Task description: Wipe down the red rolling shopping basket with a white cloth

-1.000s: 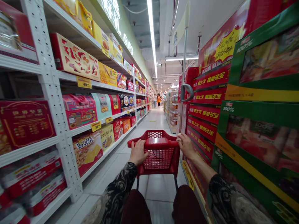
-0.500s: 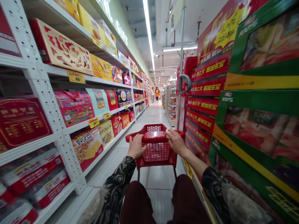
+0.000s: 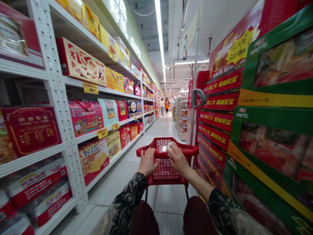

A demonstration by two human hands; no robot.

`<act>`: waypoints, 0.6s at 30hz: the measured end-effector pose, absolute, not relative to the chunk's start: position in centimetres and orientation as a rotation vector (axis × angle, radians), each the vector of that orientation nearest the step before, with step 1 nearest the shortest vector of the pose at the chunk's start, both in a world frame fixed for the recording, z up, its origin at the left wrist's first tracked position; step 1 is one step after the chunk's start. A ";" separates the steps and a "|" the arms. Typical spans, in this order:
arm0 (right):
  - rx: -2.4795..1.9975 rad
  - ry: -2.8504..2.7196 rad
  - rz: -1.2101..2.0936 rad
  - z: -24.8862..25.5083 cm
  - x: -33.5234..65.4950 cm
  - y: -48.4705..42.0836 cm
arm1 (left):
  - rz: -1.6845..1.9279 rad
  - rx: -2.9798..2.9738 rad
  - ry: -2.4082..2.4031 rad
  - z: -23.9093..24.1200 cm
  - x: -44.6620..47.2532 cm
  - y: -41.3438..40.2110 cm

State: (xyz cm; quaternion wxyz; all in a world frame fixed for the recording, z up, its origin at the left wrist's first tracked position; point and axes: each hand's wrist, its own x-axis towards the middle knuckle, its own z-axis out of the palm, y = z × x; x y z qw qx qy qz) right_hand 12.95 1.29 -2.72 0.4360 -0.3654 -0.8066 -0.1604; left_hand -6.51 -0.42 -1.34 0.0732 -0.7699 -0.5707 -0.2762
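A small red shopping cart [image 3: 168, 170] stands right in front of me. My left hand [image 3: 148, 161] is closed over the left part of its red handle [image 3: 187, 150], with the fingers across the top. Under the fingers of my right hand [image 3: 178, 158] is a small crumpled white wipe [image 3: 171, 145], pressed against the handle just right of its middle. Whether it is paper or cloth I cannot tell. The basket's mesh shows below the handle, partly covered by my hands.
White shelving [image 3: 56, 98] with boxed snacks lines the left side. Stacked red drink cartons [image 3: 217, 112] and green juice boxes [image 3: 271, 130] crowd the right, beside a metal pole [image 3: 196, 62]. Pale tiled floor [image 3: 162, 125] runs ahead to two people [image 3: 167, 105] far off.
My right hand has slid left along the handle toward its middle, with the white wipe under its fingers. The left hand keeps its place on the handle. The view has tilted slightly upward.
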 end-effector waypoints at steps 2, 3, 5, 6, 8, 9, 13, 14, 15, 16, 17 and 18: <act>-0.968 -1.981 -0.372 -2.4 14.2 2.0 | -0.824 -2.328 -1.704 -1.4 -6.6 -0.4; -1.027 -1.930 -0.354 -2.2 15.2 2.4 | -0.823 -2.334 -1.699 -1.4 -6.7 -0.4; -1.147 -1.802 -0.320 -2.1 17.0 3.3 | -0.823 -2.336 -1.692 -1.4 -6.6 -0.5; -1.186 -1.750 -0.309 -2.1 17.4 3.6 | -0.823 -2.334 -1.690 -1.4 -6.6 -0.5; -1.197 -1.709 -0.309 -2.2 17.2 3.8 | -0.822 -2.330 -1.690 -1.3 -6.4 -0.7; -1.170 -1.725 -0.320 -2.3 16.4 3.7 | -0.819 -2.330 -1.691 -1.3 -6.3 -0.8; -0.969 -1.925 -0.381 -2.4 11.0 2.3 | -0.791 -2.344 -1.687 -1.0 -6.0 -1.2; -0.918 -1.986 -0.393 -2.3 9.9 2.0 | -0.776 -2.353 -1.679 -1.0 -6.1 -1.2; -0.876 -2.042 -0.401 -2.1 9.1 1.7 | -0.762 -2.361 -1.669 -0.9 -6.2 -1.2; -0.851 -2.084 -0.404 -1.9 8.9 1.6 | -0.752 -2.360 -1.661 -1.0 -6.5 -1.2; -0.851 -2.103 -0.402 -1.8 9.1 1.7 | -0.753 -2.342 -1.666 -1.0 -6.8 -1.1; -0.877 -2.099 -0.395 -1.6 9.8 1.9 | -0.764 -2.307 -1.685 -1.1 -7.2 -1.1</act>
